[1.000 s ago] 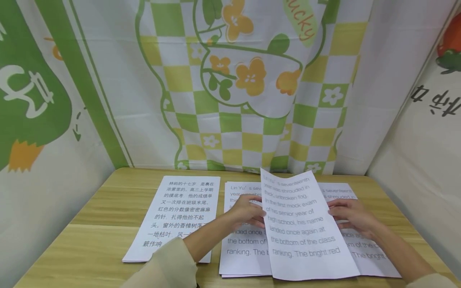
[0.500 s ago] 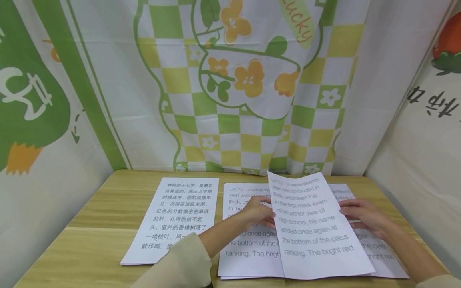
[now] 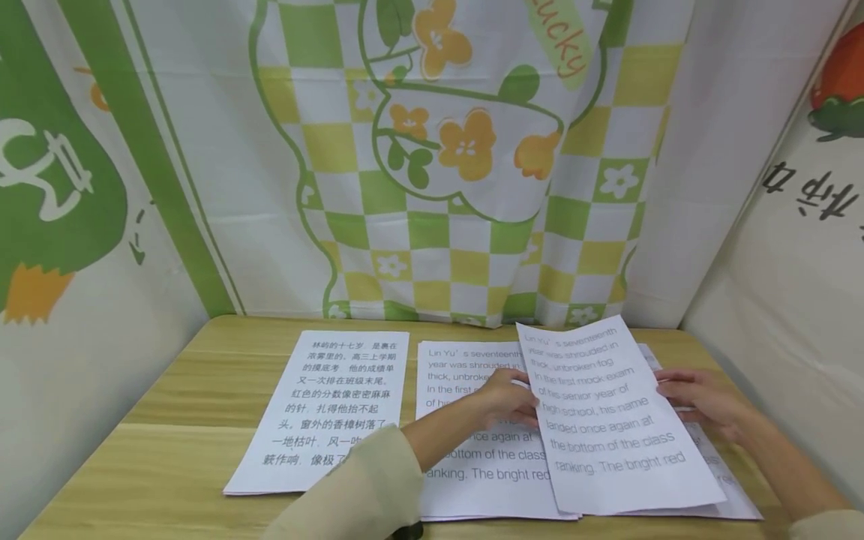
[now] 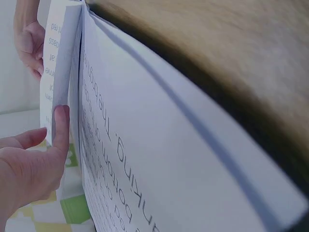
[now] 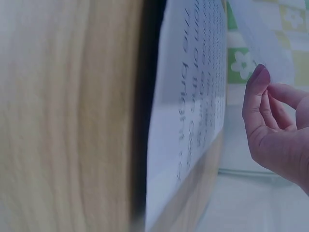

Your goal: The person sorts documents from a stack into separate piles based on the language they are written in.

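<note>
A raised white sheet of paper [image 3: 601, 420] with large English print tilts above two paper piles. My left hand [image 3: 502, 397] pinches its left edge; in the left wrist view the thumb and a finger of that hand [image 4: 36, 166] sit at the paper's side. At the opposite edge my right hand [image 3: 712, 405] holds the sheet, and the right wrist view has those fingertips [image 5: 258, 77] pinching it. Beneath lies the middle pile [image 3: 486, 495] of English pages. The right-hand printed paper [image 3: 732, 502] is mostly covered by the raised sheet.
At the left of the wooden table [image 3: 169, 442] lies a pile of pages with Chinese print [image 3: 337, 397], partly behind the left sleeve [image 3: 364, 487]. A patterned curtain [image 3: 445, 247] hangs along the back edge, with cloth walls on both sides.
Both hands have carried the sheet rightward, away from the middle pile and over the right-hand paper. More of the middle pile's print shows now.
</note>
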The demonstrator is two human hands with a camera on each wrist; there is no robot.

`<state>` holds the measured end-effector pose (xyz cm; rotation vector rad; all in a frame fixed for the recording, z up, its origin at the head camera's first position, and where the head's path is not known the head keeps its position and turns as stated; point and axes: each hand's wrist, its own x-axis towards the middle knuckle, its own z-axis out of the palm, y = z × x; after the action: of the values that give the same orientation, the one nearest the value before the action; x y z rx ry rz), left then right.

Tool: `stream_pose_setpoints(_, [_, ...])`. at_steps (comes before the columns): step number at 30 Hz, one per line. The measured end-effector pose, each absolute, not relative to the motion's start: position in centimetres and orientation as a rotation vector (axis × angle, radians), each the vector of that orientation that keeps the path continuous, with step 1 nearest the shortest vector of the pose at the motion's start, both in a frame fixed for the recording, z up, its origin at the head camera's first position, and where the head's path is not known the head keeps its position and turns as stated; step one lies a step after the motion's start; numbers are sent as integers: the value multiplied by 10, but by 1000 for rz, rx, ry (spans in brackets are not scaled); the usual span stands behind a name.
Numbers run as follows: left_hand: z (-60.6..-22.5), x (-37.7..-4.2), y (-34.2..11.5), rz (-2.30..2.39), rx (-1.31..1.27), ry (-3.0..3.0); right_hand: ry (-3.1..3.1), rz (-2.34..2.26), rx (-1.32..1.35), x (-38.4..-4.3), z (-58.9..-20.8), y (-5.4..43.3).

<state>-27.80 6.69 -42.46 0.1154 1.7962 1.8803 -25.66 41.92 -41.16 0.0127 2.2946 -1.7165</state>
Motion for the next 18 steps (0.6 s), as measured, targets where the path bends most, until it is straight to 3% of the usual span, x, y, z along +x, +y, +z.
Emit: stream_pose_setpoints(18, [-418,-262,99,1832,256,1655,2345,-1749,70,-250,-404,455])
